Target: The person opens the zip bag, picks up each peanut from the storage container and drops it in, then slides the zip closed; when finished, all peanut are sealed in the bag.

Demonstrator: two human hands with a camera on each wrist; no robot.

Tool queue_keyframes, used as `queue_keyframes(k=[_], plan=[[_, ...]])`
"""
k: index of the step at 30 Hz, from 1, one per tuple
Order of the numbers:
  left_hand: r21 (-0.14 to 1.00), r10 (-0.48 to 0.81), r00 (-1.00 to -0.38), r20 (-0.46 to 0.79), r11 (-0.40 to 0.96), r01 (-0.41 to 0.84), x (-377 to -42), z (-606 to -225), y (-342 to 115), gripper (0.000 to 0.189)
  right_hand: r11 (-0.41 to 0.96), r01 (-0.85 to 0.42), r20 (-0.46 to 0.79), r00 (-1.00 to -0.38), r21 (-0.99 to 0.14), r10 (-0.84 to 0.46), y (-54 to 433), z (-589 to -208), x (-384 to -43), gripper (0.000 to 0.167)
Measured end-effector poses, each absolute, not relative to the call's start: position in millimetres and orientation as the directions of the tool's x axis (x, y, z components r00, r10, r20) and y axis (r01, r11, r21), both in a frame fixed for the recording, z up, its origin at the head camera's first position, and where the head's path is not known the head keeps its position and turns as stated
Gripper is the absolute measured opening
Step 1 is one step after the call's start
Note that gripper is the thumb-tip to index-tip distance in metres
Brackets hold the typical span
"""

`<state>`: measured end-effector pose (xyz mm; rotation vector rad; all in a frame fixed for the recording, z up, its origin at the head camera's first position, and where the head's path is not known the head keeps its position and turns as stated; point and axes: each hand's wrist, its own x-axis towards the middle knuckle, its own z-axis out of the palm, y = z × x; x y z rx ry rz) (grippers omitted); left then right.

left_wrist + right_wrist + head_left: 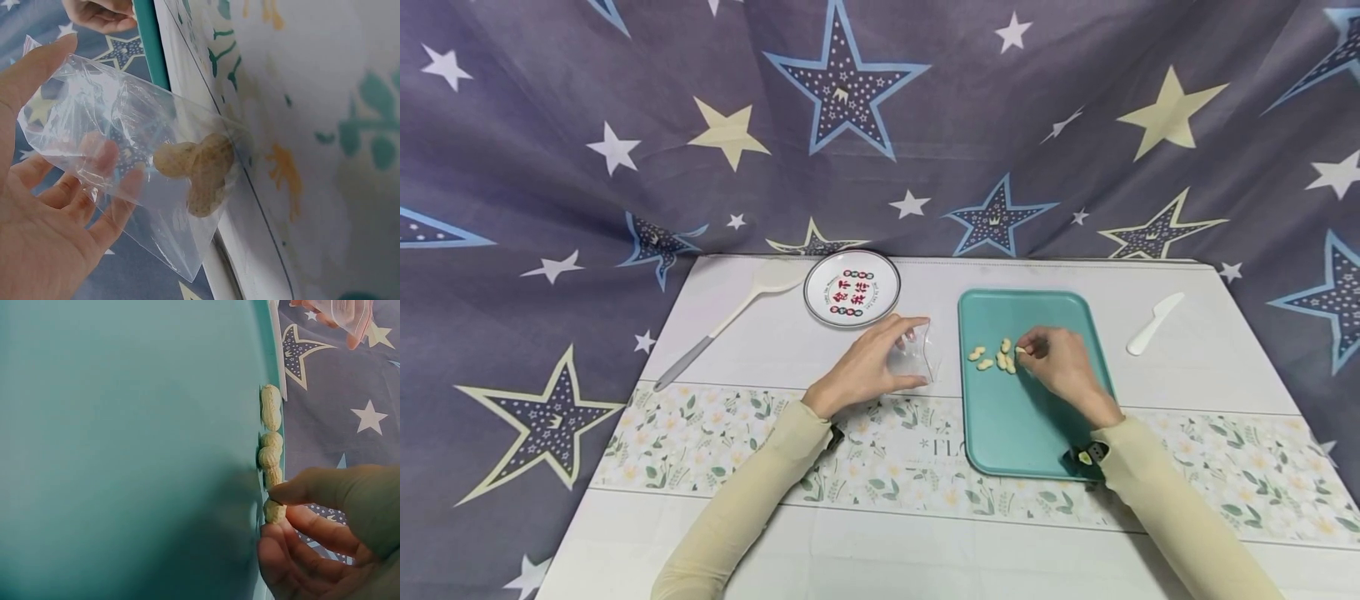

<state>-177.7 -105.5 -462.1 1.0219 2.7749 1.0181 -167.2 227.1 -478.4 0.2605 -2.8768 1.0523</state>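
My left hand (861, 367) holds a clear plastic bag (917, 354) just left of the teal tray (1022, 433), thumb on one side of its mouth and fingers on the other. In the left wrist view a few peanuts (206, 178) lie at the bottom of the bag. Over the tray, my right hand (1063, 367) pinches one peanut (274, 512) between thumb and fingers. Several other unshelled peanuts (1002, 361) are scattered on the tray, just left of that hand.
At the back, a round white plate (868, 290) with red and black characters stands beside a long spoon (730, 321) with a grey-tipped handle. To the right of the tray lies a white plastic knife (1152, 327). A star-patterned curtain (925, 125) hangs behind the table.
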Motion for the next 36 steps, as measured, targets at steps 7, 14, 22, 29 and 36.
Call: queue_keyframes(k=[7, 14, 22, 29, 36], plan=[[0.576, 0.583, -0.789, 0.196, 0.582, 0.573, -178, -462, -105, 0.091, 0.746, -0.188, 0.166, -0.98, -0.639, -0.105, 224, -476, -165, 0.011], [0.582, 0.579, -0.796, 0.178, 0.59, 0.56, -177, -461, -105, 0.091, 0.73, -0.193, 0.169, -0.98, -0.656, -0.107, 216, -466, -162, 0.014], [0.583, 0.58, -0.795, 0.178, 0.589, 0.56, -177, -460, -104, 0.092, 0.691, -0.221, 0.171, -0.975, -0.688, -0.14, 201, -456, -157, 0.016], [0.579, 0.587, -0.787, 0.189, 0.58, 0.572, -179, -460, -103, 0.092, 0.649, -0.234, 0.158, -0.972, -0.724, -0.174, 182, -449, -151, 0.014], [0.585, 0.589, -0.784, 0.197, 0.571, 0.576, -180, -459, -101, 0.092, 0.598, -0.25, 0.154, -0.966, -0.762, -0.208, 161, -445, -146, 0.013]])
